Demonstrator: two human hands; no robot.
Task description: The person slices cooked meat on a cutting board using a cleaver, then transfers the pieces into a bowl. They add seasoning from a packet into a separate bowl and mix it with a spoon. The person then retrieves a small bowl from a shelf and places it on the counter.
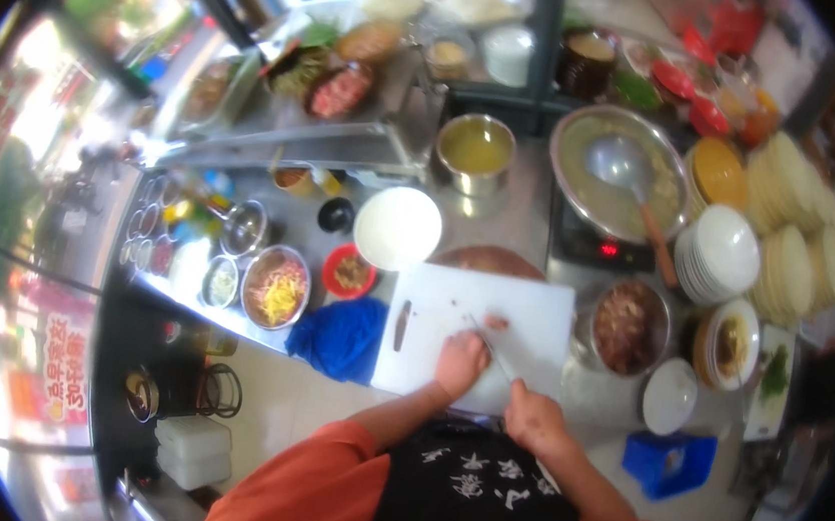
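My right hand [536,417] is closed around the handle of a knife [495,352], whose blade points up and left over a white plastic cutting board [533,309]. My left hand [464,357] rests on the board beside the blade, its fingers bent; whether they hold a piece of food is hidden. Just above the blade lies a small reddish-brown piece of food [496,321], with a few crumbs to its left. Right of the board is a metal bowl of brown meat pieces [624,327]. A blue cloth or bag [341,337] touches the board's left side.
A wide metal basin [560,154] with a ladle sits on a cooker beyond the board, a metal pot [475,153] to its left. White bowls [720,252] are stacked at right. A white bowl [398,228], red bowl [349,270] and metal bowl of shredded food [277,288] stand left.
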